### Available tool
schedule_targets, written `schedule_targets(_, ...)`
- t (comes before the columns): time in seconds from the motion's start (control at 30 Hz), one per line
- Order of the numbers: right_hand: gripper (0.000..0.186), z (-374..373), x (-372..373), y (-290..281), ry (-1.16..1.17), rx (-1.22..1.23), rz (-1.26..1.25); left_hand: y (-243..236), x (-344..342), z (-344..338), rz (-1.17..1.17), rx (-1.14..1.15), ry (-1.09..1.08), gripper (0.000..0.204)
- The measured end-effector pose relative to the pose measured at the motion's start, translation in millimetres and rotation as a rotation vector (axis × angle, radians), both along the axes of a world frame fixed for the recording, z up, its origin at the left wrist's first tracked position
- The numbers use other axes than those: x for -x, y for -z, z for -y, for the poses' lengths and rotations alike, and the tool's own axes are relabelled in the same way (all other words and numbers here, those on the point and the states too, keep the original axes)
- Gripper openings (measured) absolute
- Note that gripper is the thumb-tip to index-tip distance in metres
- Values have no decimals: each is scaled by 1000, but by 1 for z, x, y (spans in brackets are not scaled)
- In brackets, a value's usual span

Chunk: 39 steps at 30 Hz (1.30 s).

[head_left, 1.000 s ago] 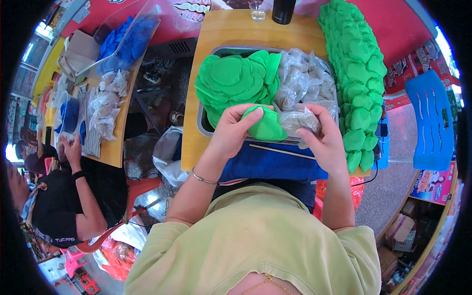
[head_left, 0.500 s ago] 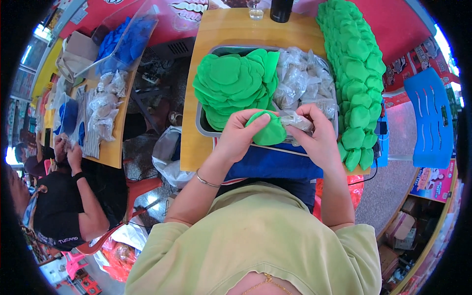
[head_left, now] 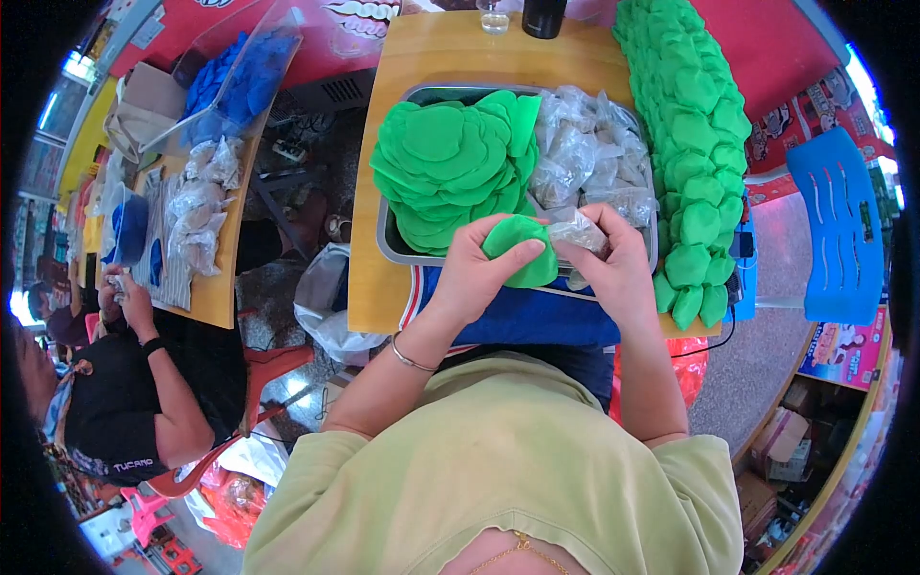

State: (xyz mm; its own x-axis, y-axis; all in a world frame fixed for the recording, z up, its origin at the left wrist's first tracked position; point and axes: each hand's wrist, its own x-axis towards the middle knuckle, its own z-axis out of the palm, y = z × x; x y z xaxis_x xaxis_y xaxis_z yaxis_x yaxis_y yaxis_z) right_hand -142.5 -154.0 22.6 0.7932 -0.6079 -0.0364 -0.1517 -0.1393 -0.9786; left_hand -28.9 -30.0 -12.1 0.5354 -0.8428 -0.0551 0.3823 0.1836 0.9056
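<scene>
My left hand (head_left: 470, 273) grips a green cloth pouch (head_left: 518, 247), its thumb pressed on the front. Beside it my right hand (head_left: 623, 268) pinches a small clear plastic bag (head_left: 579, 232) with greyish-brown contents. The bag's near end meets the pouch's right edge; I cannot tell whether any of it is inside. Just beyond both hands stands a grey metal tray (head_left: 407, 257). Flat green cloth pieces (head_left: 446, 144) are heaped on its left half. Several similar filled plastic bags (head_left: 585, 153) lie in its right half.
Along the table's right side runs a tall stack of plump green pouches (head_left: 695, 144). A dark cup (head_left: 543, 17) and a clear glass (head_left: 494, 19) stand at the far edge. At left, a co-worker (head_left: 144, 383) sits at another table (head_left: 230, 259). A blue chair (head_left: 836, 230) is at right.
The green pouch has turned more upright in my left hand. My right hand has shifted slightly, and the plastic bag shows more between its fingers.
</scene>
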Motion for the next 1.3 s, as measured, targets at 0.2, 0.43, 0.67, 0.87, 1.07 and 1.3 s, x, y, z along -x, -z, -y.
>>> schedule_targets(0.2, 16, -2, 2, 6, -45, -20, 34, 5, 0, 1, 50, -10, -34, 16)
schedule_targets(0.43, 15, -5, 1, 2, -46, -36, 31, 5, 4, 2, -19, 55, -29, 15)
schedule_targets(0.67, 17, -8, 2, 14, 50, 95, 103, 1, 1, 2, 142, -4, 8, 20)
schedule_targets(0.87, 16, -4, 8, 7, -90, -149, 122, 4, 3, 2, -83, 25, -55, 19)
schedule_targets(1.07, 18, -6, 3, 15, -16, 45, 260, -6, 5, 3, -176, 53, 1, 17)
schedule_targets(1.3, 20, -8, 5, 12, 65, 95, 236, -4, 6, 4, -217, 63, 16, 17)
